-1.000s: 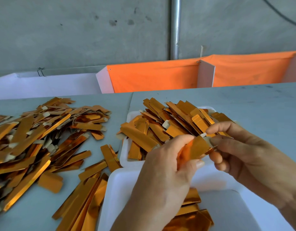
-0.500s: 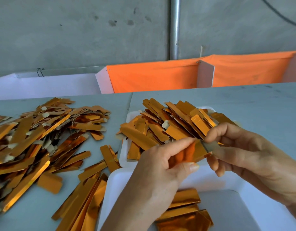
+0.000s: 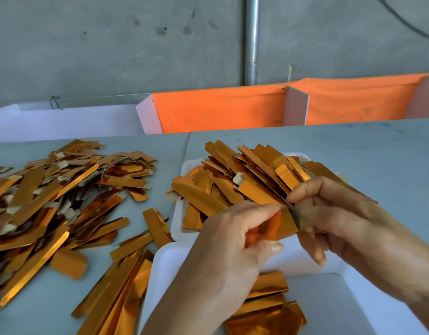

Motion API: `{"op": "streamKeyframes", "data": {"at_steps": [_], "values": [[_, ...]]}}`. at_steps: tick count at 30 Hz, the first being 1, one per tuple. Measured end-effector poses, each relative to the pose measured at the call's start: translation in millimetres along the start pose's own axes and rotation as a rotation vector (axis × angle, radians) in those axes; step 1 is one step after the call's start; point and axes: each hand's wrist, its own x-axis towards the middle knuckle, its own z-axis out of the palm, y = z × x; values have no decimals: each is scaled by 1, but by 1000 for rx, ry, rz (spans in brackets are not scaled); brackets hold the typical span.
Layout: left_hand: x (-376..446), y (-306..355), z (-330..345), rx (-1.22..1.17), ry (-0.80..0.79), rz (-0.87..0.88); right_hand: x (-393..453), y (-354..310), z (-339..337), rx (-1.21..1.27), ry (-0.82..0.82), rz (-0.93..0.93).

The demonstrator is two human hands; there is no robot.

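A shiny gold card strip (image 3: 280,224) is held between both hands above two white trays. My left hand (image 3: 232,252) pinches its left part between thumb and forefinger. My right hand (image 3: 334,221) pinches its right end, fingers curled round the edge; that end looks bent. A far white tray (image 3: 184,165) holds a heap of flat gold strips (image 3: 245,180). In the near white tray (image 3: 329,298) below the hands lie a few folded gold pieces (image 3: 269,308).
A big loose pile of gold strips (image 3: 54,197) covers the grey table on the left, with more strips (image 3: 116,286) beside the near tray. Orange cloth bins (image 3: 220,110) and a white box (image 3: 63,119) stand behind the table, against a concrete wall with a metal pipe (image 3: 252,39).
Both hands have turned and worked the strip between them; my right hand has slid closer over its right end, which now looks bent.
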Motion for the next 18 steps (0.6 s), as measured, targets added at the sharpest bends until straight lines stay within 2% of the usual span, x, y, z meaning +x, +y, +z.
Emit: {"op": "streamKeyframes", "data": {"at_steps": [4, 8, 18], "values": [[0, 1, -2, 0, -1, -20, 3, 2, -5, 193, -75, 70], [-1, 2, -2, -5, -22, -34, 5, 4, -4, 273, -87, 133], [-1, 1, -2, 14, -50, -70, 5, 0, -2, 200, -63, 207]]}}
